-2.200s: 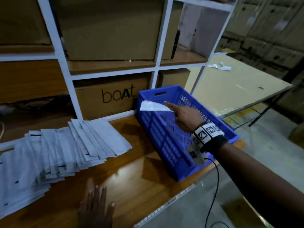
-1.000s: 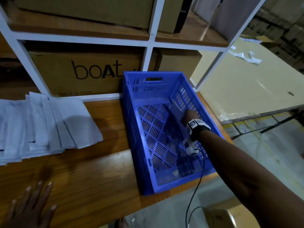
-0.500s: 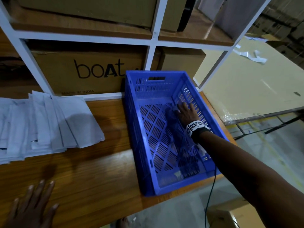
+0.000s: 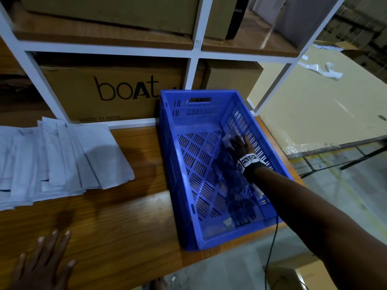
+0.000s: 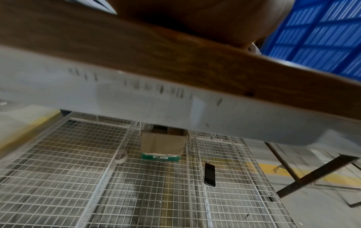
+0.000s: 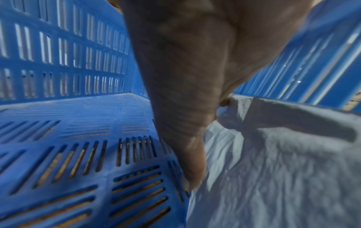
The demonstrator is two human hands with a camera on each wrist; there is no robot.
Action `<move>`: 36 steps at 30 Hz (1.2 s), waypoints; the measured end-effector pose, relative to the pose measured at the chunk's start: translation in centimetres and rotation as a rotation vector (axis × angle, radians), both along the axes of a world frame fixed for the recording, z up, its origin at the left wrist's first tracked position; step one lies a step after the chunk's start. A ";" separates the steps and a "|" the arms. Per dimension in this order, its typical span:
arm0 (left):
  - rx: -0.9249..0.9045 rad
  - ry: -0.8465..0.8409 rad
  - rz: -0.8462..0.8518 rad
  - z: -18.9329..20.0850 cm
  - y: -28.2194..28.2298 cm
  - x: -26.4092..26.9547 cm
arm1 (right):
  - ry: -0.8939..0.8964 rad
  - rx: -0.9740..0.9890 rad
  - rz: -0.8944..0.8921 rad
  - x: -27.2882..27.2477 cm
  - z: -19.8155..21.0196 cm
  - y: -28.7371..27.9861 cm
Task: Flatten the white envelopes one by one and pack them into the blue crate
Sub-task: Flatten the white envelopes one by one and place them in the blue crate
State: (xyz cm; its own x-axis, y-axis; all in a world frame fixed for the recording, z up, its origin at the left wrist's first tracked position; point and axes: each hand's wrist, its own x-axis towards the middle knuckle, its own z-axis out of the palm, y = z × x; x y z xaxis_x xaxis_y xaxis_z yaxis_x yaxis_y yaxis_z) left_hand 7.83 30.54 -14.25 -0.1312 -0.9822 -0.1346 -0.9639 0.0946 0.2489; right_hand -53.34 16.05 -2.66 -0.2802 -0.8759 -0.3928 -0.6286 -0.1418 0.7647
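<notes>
White envelope [image 6: 273, 162] lies in the blue crate [image 4: 184, 164], right hand [image 4: 238, 146] pressing it with straight fingers; left hand [image 4: 41, 266] rests flat. Stack [image 4: 52, 160] at frame's left remains.

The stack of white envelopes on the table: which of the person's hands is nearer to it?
Left. The left hand rests flat on the table, in front of the stack of white envelopes. The right hand is inside the blue crate, beyond its left wall.
</notes>
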 end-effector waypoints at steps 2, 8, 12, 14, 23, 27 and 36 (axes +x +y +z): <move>-0.025 -0.036 0.000 -0.3 -0.2 0.1 | -0.018 0.001 0.031 -0.2 -0.3 0.1; 0.086 -0.027 -0.024 -1.8 -0.7 1.3 | -0.108 -0.012 0.007 0.1 1.2 0.3; 0.067 -0.025 -0.034 -1.2 -0.5 0.7 | -0.126 -0.041 0.003 0.4 1.5 0.4; 0.038 -0.007 -0.028 -1.0 -0.3 0.5 | -0.128 -0.043 0.009 0.3 1.5 0.3; -0.052 -0.017 -0.055 -1.3 -0.2 0.5 | -0.260 -0.090 0.047 -0.3 1.8 -0.1; -0.056 -0.016 -0.045 -1.5 -0.1 0.4 | -0.381 -0.156 0.019 0.4 4.6 -0.4; -0.068 -0.012 -0.005 -0.7 0.5 0.1 | -0.703 -0.425 -0.032 5.8 17.3 1.1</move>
State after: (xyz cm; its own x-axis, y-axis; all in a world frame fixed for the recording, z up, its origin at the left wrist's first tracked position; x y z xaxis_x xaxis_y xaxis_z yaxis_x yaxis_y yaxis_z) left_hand 7.89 31.06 -14.92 -0.1351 -0.9884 -0.0690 -0.9662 0.1160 0.2301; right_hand -47.52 17.18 14.60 -0.1198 -0.9852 -0.1229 -0.9797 0.0973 0.1754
